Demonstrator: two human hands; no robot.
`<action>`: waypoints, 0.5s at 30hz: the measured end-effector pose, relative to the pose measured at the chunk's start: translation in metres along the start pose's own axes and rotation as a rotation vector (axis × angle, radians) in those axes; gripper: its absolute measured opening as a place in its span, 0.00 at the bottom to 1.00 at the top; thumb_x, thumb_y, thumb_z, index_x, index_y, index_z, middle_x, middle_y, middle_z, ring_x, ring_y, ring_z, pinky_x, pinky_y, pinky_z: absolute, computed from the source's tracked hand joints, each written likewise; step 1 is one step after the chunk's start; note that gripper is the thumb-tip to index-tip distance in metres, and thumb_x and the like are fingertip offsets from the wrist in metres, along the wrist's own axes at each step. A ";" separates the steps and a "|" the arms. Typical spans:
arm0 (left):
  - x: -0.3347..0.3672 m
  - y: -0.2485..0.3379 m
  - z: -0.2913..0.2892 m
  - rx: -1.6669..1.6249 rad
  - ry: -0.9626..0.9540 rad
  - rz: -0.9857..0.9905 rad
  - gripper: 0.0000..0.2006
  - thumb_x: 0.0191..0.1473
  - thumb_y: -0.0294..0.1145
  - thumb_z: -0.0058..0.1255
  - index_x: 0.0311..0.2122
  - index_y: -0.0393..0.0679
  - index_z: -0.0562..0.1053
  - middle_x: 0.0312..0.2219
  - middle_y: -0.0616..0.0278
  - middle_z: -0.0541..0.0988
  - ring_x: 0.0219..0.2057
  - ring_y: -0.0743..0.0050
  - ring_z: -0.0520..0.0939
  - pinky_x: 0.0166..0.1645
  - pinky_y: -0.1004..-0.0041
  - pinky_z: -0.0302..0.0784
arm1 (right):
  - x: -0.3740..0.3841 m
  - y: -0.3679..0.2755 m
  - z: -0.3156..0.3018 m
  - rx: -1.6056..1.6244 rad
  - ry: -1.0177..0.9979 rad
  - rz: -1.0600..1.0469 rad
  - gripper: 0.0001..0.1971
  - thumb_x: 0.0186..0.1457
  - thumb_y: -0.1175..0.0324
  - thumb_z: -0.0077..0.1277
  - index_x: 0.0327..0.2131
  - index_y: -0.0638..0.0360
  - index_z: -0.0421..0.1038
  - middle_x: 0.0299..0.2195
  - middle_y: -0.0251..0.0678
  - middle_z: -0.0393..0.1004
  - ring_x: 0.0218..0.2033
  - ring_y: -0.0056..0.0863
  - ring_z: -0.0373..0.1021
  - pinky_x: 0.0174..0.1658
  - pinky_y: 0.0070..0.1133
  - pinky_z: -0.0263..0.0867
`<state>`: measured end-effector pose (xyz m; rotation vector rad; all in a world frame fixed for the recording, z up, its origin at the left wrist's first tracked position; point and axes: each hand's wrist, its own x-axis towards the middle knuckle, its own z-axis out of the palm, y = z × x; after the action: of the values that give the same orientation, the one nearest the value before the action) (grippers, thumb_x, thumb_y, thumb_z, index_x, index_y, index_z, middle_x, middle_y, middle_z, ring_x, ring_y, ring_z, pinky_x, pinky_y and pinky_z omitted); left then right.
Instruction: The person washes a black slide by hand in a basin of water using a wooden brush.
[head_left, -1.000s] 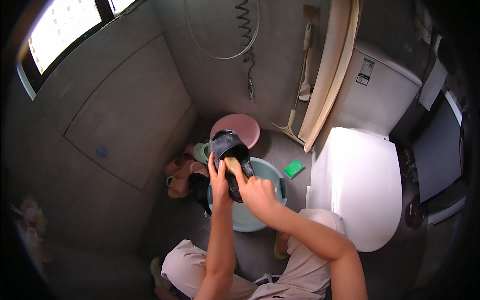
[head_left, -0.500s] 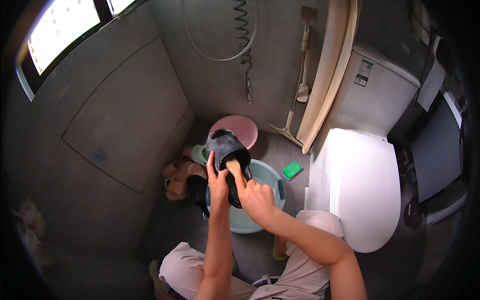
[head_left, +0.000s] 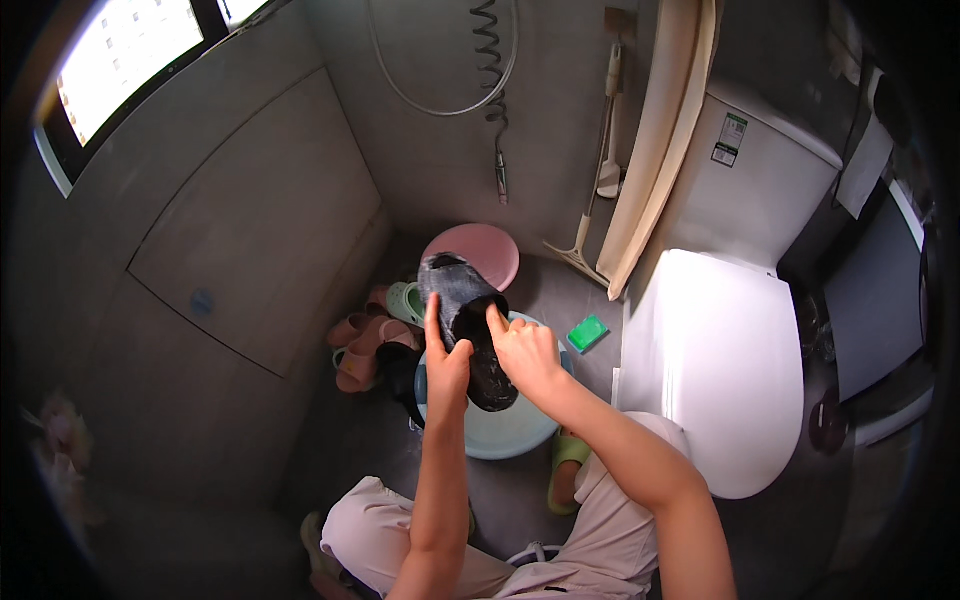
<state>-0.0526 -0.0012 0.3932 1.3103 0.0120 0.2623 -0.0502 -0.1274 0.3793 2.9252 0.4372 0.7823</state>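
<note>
A black slipper [head_left: 462,287], smeared with whitish suds, is tilted over a light blue basin [head_left: 500,440]. My left hand [head_left: 447,368] grips it by the near left side, index finger stretched along the edge and thumb on the footbed. At the right rim of the slipper's strap opening is my right hand [head_left: 528,352], its fingers curled and the index fingertip against the strap. What the right fingers hold, if anything, is hidden. Beside the basin's left side lies another black slipper [head_left: 400,378].
Left of the basin sit pink slippers [head_left: 362,355] and a pale green clog [head_left: 405,302]. Behind stands a pink basin [head_left: 490,250]. A green soap box [head_left: 587,334] lies on the floor to the right, near the white toilet [head_left: 735,380]. A squeegee [head_left: 580,250] leans by the curtain.
My right hand has moved up and right, from inside the strap opening to its right rim. A tan piece visible in the opening before no longer shows. The slipper has shifted slightly.
</note>
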 end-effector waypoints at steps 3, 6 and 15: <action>0.003 0.004 -0.009 -0.313 0.067 -0.129 0.41 0.54 0.29 0.51 0.68 0.55 0.43 0.46 0.61 0.71 0.39 0.75 0.73 0.41 0.74 0.71 | -0.005 0.006 0.003 0.303 -0.027 0.040 0.28 0.49 0.70 0.49 0.57 0.58 0.61 0.19 0.42 0.73 0.19 0.38 0.73 0.23 0.32 0.68; 0.017 -0.025 -0.034 -0.430 0.099 -0.288 0.28 0.61 0.51 0.44 0.61 0.50 0.58 0.44 0.67 0.74 0.36 0.81 0.72 0.43 0.73 0.68 | -0.003 0.003 -0.017 0.598 -0.154 0.133 0.27 0.53 0.70 0.47 0.58 0.59 0.58 0.22 0.50 0.74 0.23 0.50 0.72 0.27 0.41 0.68; 0.008 -0.035 -0.016 -0.895 -0.172 -0.480 0.22 0.59 0.50 0.46 0.49 0.43 0.71 0.42 0.60 0.79 0.41 0.67 0.81 0.50 0.68 0.76 | -0.003 -0.004 -0.012 0.631 0.008 0.049 0.30 0.53 0.72 0.46 0.61 0.53 0.57 0.23 0.46 0.74 0.23 0.48 0.73 0.27 0.40 0.69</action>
<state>-0.0411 0.0071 0.3566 0.4071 0.0555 -0.2462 -0.0602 -0.1241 0.3878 3.5185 0.7317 0.7743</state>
